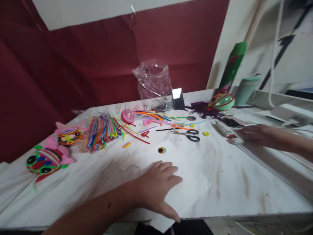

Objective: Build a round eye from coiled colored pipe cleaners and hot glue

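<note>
Paper sheet under left hand, fingers spread; black-centred disc lies on it, just ahead. Right hand at blurred pale object, grip unclear. Likely step: fetching; next calls for sure grasp.

Smooth, matt paper sheet; crinkled, glossy plastic bag.

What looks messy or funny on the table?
The paper beneath the left hand pokes past the table's front edge, as if slipping off. Brownish smudges near there also look odd on white.
</note>
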The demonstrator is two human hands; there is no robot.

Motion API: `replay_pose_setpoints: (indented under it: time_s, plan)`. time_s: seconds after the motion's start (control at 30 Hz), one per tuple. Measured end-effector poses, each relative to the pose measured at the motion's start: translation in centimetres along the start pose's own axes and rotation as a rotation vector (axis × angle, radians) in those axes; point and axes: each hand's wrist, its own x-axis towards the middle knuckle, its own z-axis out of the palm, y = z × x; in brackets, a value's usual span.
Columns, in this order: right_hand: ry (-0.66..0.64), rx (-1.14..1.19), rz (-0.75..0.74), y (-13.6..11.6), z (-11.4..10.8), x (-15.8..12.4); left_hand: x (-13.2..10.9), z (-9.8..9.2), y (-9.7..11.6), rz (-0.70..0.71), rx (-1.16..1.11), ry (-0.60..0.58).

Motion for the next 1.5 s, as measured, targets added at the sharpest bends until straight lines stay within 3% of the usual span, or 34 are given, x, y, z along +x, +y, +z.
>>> replay_pose_setpoints:
  time_s: [0.1, 0.2, 0.3, 0.37, 0.43, 0.53, 0.67, 0.83, 1.0, 1.33, 1.5]
  plan:
    - [0.01, -0.02, 0.06, -3.5, -1.0, 1.6, -0.1, -1.0, 0.6, -0.017, 0.028, -0.142]
    - [-0.046, 0.234, 0.035, -11.4, -1.5, 3.7, -0.2, -1.8, 1.5, -0.011, 0.083, -0.182]
    - [-0.204, 0.494, -0.211, -19.5, 0.0, 5.8, -0.4, -2.3, 2.3, 0.02, 0.17, -0.197]
    - [-0.256, 0.596, -0.207, -23.3, 1.7, 6.9, -0.7, -2.6, 2.4, 0.058, 0.222, -0.205]
    - [-0.246, 0.627, -0.127, -25.3, 3.3, 7.4, -1.1, -2.8, 2.0, 0.07, 0.219, -0.194]
    - [-0.207, 0.639, -0.074, -26.2, 4.8, 7.3, -1.3, -2.7, 0.6, 0.028, 0.129, -0.16]
    - [-0.213, 0.695, -0.134, -26.0, 5.3, 6.7, -0.6, -1.6, -0.8, 0.019, 0.114, -0.106]
    - [-0.175, 0.619, -0.272, -26.0, 5.6, 6.5, -0.3, 0.1, -1.2, 0.045, 0.159, 0.042]
    - [-0.154, 0.655, -0.209, -25.8, 5.8, 6.1, -0.6, 0.7, -1.4, 0.064, 0.155, 0.108]
    - [-0.141, 0.556, -0.619, -25.6, 5.0, 5.5, -0.5, 0.6, -1.7, 0.089, 0.153, 0.108]
    - [-0.161, 0.478, -0.716, -25.5, 5.0, 5.5, -0.5, 0.6, -1.7, 0.082, 0.145, 0.115]
